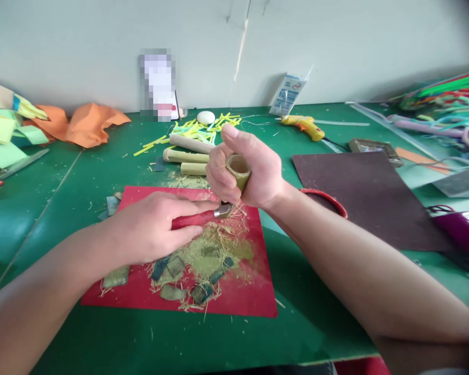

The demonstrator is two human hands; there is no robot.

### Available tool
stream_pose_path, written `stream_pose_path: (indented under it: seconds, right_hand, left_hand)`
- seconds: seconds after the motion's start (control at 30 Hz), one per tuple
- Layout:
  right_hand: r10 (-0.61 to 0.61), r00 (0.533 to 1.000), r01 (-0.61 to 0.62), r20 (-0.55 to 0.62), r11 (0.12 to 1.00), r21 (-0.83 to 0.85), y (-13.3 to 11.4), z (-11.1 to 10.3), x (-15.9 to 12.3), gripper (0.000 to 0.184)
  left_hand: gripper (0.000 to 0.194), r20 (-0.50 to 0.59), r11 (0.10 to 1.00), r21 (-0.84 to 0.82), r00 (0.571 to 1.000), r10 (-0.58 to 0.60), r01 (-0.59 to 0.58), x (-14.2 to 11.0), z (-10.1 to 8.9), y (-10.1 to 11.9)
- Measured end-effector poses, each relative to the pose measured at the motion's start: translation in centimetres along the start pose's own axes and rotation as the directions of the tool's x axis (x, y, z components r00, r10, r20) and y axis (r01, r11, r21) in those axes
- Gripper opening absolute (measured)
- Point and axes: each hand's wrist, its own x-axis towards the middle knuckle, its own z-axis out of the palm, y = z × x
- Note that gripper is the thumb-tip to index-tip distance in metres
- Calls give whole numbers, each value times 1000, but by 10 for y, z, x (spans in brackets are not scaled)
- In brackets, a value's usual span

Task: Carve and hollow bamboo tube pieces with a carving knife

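My right hand (258, 164) is wrapped around a short bamboo tube (243, 180), its open end facing up and towards me. A carving tool (193, 219) with a red handle and metal collar lies in my left hand (152, 226), fingers along the handle. Its metal end meets the lower part of the tube, and the tip is partly hidden there. Beneath both hands is a red sheet (258, 291), strewn with pale shavings, dust and several small worn sandpaper pieces (174, 292).
Behind my hands lie bamboo pieces (189, 157) and yellow strips (156, 144). A phone (158, 86) leans on the wall. To the right are a yellow glue gun (303, 126), a dark brown board (359, 203) and a purple device (463, 229). Orange paper (91, 125) lies left.
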Motion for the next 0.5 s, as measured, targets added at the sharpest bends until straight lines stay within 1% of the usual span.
stream_pose_path:
  seconds: [0.1,0.17,0.23,0.3,0.4,0.5]
  right_hand:
    - [-19,999,19,30,1000,16,-1,-1,-1,66]
    - [-46,998,45,39,998,45,-1,0,-1,64]
    - [-50,999,50,1,998,42,0,1,-1,60]
    - [-27,997,27,-67,1000,-4,0,2,-2,58]
    - [24,988,-37,-151,996,-80,2,4,-3,58]
    - [41,985,-59,-166,993,-101,3,5,-4,57]
  left_hand:
    - [43,27,998,64,999,20,-22,-4,-8,-1]
    - [44,31,996,92,999,13,-16,-6,-9,-2]
    - [43,33,995,97,999,-4,1,-8,-7,-1]
    - [44,35,997,74,999,-14,11,-9,-3,-1]
    - [43,24,999,20,999,-33,33,-8,2,-1]
    - [41,-1,998,-29,999,-48,47,-7,8,0]
